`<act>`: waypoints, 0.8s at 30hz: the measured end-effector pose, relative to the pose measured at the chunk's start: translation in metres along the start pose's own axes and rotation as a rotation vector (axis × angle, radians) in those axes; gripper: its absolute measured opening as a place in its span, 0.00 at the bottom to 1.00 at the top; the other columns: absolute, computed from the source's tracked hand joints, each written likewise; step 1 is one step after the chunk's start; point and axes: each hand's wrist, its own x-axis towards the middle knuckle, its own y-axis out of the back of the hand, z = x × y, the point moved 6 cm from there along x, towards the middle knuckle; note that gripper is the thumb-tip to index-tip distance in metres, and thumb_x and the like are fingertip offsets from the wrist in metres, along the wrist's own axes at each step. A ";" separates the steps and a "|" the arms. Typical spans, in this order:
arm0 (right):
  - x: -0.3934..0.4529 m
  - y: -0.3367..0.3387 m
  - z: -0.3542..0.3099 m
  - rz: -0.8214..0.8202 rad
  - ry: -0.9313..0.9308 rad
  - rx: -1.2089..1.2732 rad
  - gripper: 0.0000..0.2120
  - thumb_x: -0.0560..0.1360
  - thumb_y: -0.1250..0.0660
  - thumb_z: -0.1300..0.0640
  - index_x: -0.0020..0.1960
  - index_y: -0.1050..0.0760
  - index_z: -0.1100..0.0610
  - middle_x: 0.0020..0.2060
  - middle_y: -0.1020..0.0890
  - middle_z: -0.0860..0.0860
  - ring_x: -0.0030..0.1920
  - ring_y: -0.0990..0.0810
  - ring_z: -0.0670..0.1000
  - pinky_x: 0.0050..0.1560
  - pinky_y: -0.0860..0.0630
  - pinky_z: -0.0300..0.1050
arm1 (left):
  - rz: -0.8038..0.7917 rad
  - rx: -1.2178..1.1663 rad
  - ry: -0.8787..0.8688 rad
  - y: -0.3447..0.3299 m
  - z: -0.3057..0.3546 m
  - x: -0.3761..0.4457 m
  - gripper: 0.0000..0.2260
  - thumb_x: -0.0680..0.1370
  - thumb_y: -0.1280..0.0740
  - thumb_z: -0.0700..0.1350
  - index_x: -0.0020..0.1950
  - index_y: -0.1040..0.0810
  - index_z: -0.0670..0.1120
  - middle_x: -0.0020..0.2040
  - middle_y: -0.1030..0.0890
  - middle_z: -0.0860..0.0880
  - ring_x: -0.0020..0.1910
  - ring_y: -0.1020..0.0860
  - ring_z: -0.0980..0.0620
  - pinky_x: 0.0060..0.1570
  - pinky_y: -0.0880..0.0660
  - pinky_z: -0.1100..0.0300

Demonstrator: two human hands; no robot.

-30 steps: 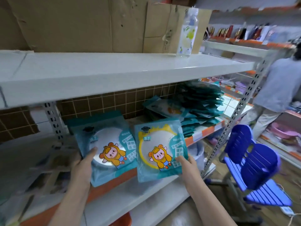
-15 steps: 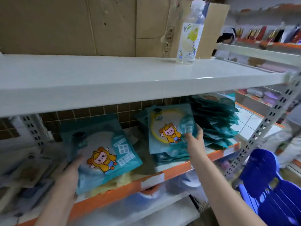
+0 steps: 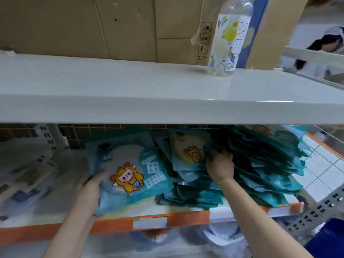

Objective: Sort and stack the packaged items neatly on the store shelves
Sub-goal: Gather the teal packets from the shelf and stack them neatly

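Two hands are at work on the middle shelf [image 3: 111, 223], each busy with a teal packet. The left hand [image 3: 91, 185] grips the near left edge of a white-window packet [image 3: 128, 174], thumb laid over its face and fingers tucked beneath, so the packet sits tilted, its near edge over the orange shelf lip. The right hand [image 3: 219, 164], farther in and to the right, has its fingers curled into the leaning stack [image 3: 260, 164]; it seems to be pushing a yellow-ring packet [image 3: 188, 149] in against the pile, though blur keeps me from telling whether it pinches that packet or only the stack's edges.

To do this step well, I would judge the right hand should hold the leaning stack back, slide the packet in flush with the front face outward, and square the edges before letting go. The stack looks ragged, with corners splayed to the right, so a careless shove could send packets sliding toward the shelf's far right end. The left-hand packet should wait level until the right hand is free.

The packets are flat, glossy teal pouches, each with a round window and a cartoon child in a yellow hooded suit, plus small white label squares. They look thin and slippery. Above, a clear drink bottle [image 3: 229, 34] stands on the white upper shelf [image 3: 130, 90] before cardboard boxes [image 3: 93, 25].
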 end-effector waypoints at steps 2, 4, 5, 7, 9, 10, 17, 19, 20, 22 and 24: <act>-0.001 -0.001 0.003 -0.039 0.026 -0.011 0.17 0.80 0.45 0.52 0.67 0.28 0.49 0.68 0.31 0.58 0.66 0.36 0.62 0.61 0.33 0.53 | -0.026 -0.012 -0.033 -0.021 0.007 0.001 0.09 0.78 0.35 0.45 0.55 0.28 0.41 0.39 0.27 0.43 0.34 0.30 0.49 0.37 0.33 0.59; 0.000 -0.001 0.009 -0.061 0.028 0.079 0.17 0.80 0.46 0.54 0.66 0.28 0.51 0.67 0.29 0.57 0.66 0.35 0.62 0.62 0.33 0.53 | -0.076 0.016 -0.024 -0.046 0.012 0.004 0.17 0.75 0.32 0.51 0.58 0.25 0.41 0.46 0.21 0.40 0.39 0.23 0.44 0.36 0.31 0.59; 0.000 -0.002 0.012 -0.067 0.028 0.128 0.17 0.80 0.47 0.54 0.65 0.27 0.52 0.67 0.28 0.57 0.65 0.34 0.61 0.63 0.33 0.53 | -0.114 0.039 -0.014 -0.060 0.015 0.004 0.19 0.74 0.31 0.54 0.59 0.24 0.43 0.48 0.20 0.41 0.41 0.21 0.43 0.35 0.28 0.58; -0.001 -0.002 0.018 -0.094 0.010 0.239 0.17 0.81 0.49 0.54 0.63 0.26 0.57 0.64 0.26 0.58 0.63 0.31 0.61 0.63 0.33 0.53 | -0.183 0.044 -0.033 -0.091 0.018 0.004 0.16 0.75 0.32 0.53 0.59 0.24 0.47 0.47 0.19 0.43 0.40 0.19 0.45 0.32 0.26 0.59; -0.006 0.000 0.022 -0.124 -0.046 0.462 0.20 0.82 0.50 0.50 0.64 0.27 0.59 0.64 0.25 0.59 0.64 0.29 0.60 0.64 0.33 0.52 | -0.242 0.034 -0.069 -0.126 0.024 0.000 0.14 0.77 0.33 0.49 0.61 0.27 0.47 0.47 0.19 0.45 0.41 0.19 0.47 0.31 0.24 0.59; -0.009 0.001 0.024 -0.130 -0.081 0.582 0.22 0.82 0.51 0.48 0.66 0.28 0.58 0.65 0.26 0.58 0.65 0.29 0.60 0.65 0.33 0.52 | -0.263 0.037 -0.087 -0.143 0.025 -0.002 0.14 0.78 0.33 0.47 0.62 0.28 0.47 0.48 0.19 0.45 0.42 0.19 0.47 0.34 0.23 0.58; -0.012 0.002 0.026 -0.014 0.082 0.419 0.29 0.78 0.39 0.47 0.76 0.43 0.52 0.72 0.33 0.56 0.69 0.33 0.58 0.62 0.29 0.51 | -0.207 0.766 -0.297 -0.203 -0.014 0.033 0.47 0.68 0.31 0.64 0.78 0.50 0.49 0.77 0.45 0.45 0.75 0.44 0.40 0.70 0.40 0.41; -0.011 0.003 0.021 0.061 0.169 0.234 0.22 0.79 0.40 0.51 0.73 0.35 0.49 0.74 0.38 0.54 0.71 0.37 0.58 0.66 0.33 0.51 | -0.208 0.806 -0.329 -0.201 -0.019 0.031 0.53 0.64 0.33 0.71 0.79 0.56 0.51 0.79 0.53 0.47 0.76 0.50 0.41 0.72 0.45 0.40; -0.011 0.002 0.019 0.073 0.188 0.171 0.20 0.80 0.41 0.52 0.71 0.32 0.49 0.74 0.38 0.53 0.71 0.38 0.58 0.66 0.34 0.51 | -0.230 0.791 -0.345 -0.198 -0.019 0.030 0.54 0.61 0.35 0.73 0.79 0.55 0.52 0.79 0.52 0.48 0.76 0.49 0.41 0.71 0.43 0.40; -0.011 -0.001 0.016 0.062 0.170 0.119 0.19 0.80 0.44 0.53 0.70 0.31 0.51 0.72 0.34 0.53 0.70 0.37 0.58 0.66 0.35 0.51 | -0.269 0.714 -0.364 -0.188 -0.019 0.032 0.52 0.58 0.36 0.73 0.77 0.48 0.53 0.77 0.43 0.48 0.74 0.42 0.43 0.69 0.38 0.42; -0.010 -0.003 0.014 0.063 0.135 0.101 0.19 0.80 0.46 0.52 0.70 0.30 0.53 0.69 0.29 0.54 0.69 0.35 0.58 0.66 0.35 0.50 | -0.259 0.672 -0.372 -0.169 -0.014 0.033 0.46 0.61 0.36 0.73 0.74 0.38 0.53 0.71 0.32 0.47 0.69 0.33 0.44 0.64 0.31 0.44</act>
